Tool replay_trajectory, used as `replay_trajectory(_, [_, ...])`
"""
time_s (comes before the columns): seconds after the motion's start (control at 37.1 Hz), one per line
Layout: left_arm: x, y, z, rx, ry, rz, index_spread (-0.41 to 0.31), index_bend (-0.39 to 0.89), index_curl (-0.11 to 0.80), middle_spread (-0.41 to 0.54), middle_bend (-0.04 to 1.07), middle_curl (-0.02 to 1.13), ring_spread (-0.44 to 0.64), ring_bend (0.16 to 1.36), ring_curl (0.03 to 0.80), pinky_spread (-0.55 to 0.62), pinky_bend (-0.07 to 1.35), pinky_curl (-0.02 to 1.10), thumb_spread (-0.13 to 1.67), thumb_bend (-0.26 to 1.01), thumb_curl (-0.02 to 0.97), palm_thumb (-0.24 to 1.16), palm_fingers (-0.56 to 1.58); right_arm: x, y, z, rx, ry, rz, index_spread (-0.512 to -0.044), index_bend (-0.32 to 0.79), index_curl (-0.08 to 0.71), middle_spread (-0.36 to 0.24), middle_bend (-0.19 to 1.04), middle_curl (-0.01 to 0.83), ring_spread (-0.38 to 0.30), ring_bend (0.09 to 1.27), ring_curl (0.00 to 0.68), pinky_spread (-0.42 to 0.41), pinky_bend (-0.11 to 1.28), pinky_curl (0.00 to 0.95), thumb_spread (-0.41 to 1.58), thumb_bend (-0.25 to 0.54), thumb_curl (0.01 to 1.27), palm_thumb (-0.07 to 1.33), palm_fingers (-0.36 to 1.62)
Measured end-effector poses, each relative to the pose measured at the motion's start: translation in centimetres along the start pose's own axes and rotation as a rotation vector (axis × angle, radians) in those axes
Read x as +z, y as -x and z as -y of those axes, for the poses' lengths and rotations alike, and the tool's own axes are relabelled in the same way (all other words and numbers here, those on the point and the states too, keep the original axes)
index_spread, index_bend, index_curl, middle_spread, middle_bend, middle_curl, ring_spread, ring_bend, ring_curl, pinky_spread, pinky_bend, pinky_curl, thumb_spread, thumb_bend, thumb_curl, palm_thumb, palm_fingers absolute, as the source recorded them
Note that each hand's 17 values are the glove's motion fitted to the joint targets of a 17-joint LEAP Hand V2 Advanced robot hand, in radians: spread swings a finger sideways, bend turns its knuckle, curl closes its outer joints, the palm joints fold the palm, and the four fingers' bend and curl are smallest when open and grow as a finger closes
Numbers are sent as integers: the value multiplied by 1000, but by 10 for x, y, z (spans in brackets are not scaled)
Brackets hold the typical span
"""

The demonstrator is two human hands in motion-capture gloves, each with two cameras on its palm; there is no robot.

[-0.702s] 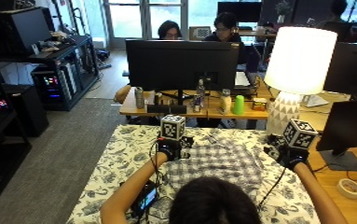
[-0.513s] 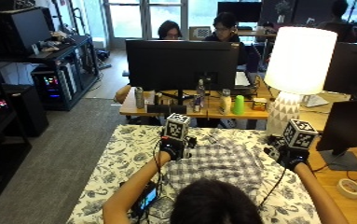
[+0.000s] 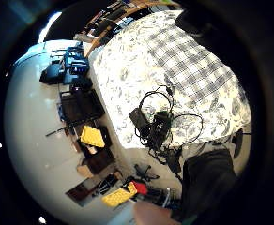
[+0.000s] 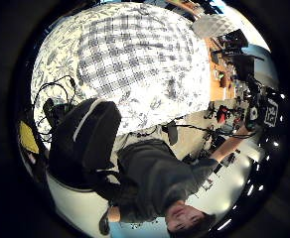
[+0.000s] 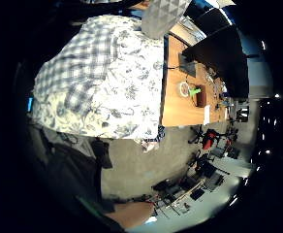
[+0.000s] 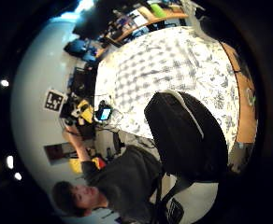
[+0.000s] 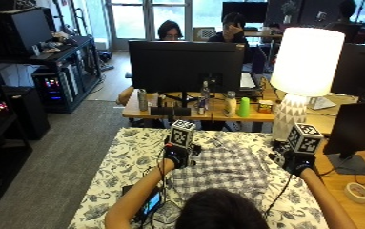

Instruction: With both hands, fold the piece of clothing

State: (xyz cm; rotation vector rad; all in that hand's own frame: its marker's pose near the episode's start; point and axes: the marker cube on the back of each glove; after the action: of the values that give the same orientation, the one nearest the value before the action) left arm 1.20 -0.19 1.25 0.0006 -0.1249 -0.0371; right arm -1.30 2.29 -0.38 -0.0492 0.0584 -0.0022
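Shirt: I see the plaid shirt [image 7: 223, 169] lying flat on the floral-covered surface [image 7: 122, 164], about midway between its left and right edges.
Left hand: my left hand [image 7: 177, 155] is raised over the shirt's left side; I cannot tell how its fingers stand.
Right hand: my right hand [image 7: 291, 161] is raised near the shirt's right side; fingers, I cannot tell.
Lamp: a white lamp [image 7: 302, 71] stands beyond the surface's far right corner.
Device: a device with a lit screen [image 7: 149, 204] lies near the surface's near edge.
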Motion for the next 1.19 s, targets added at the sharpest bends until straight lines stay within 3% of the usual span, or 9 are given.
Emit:
replay_trajectory(0.13, [17,-7,5,25,27,15,32,143,199,172,173,202,246,634,253,333,523,278,1133,16,162,267,192,5,1,1,-3,30,-26,-306,141,242,-22,217,296,29,392,270,206,372,277,1286,170,126,389,519])
replay_trajectory(0.38, [69,-28,24,84,79,-12,32,133,218,177,172,226,248,648,267,323,541,300,1085,-40,165,136,164,9,9,3,-18,48,-41,-308,139,255,-22,204,325,29,385,289,209,361,297,1316,140,141,401,515])
replay_trajectory(0.59, [146,-51,53,143,271,-63,32,104,213,200,158,236,265,652,274,349,641,335,1003,-47,176,23,143,23,8,7,-28,78,-64,-308,140,264,-21,194,343,30,379,302,210,353,310,1328,113,152,412,514])
replay_trajectory(0.73, [153,-61,20,39,360,-59,32,102,206,209,152,236,270,653,276,339,744,364,1022,1,206,106,151,30,10,0,-22,107,-72,-308,141,271,-21,194,353,30,376,309,212,339,315,1333,98,158,419,509])
replay_trajectory(0.89, [173,-64,22,-57,362,24,24,103,202,193,151,234,237,685,287,250,825,385,1030,15,236,209,191,47,5,4,-29,138,-76,-308,141,276,-21,193,361,35,361,315,213,336,321,1335,78,163,425,506])
replay_trajectory(0.97, [175,-65,26,-64,311,43,19,139,214,166,173,244,206,678,289,200,817,383,1032,16,247,249,232,50,8,-1,-41,156,-75,-308,140,278,-21,192,364,36,358,318,213,334,324,1335,68,165,429,506])
replay_trajectory(1.19, [169,-64,43,-45,119,60,-96,348,323,10,171,277,-3,588,274,-71,704,343,1139,118,294,499,693,71,0,9,-30,187,-75,-308,141,284,-21,189,369,38,352,325,220,329,330,1340,42,168,432,502])
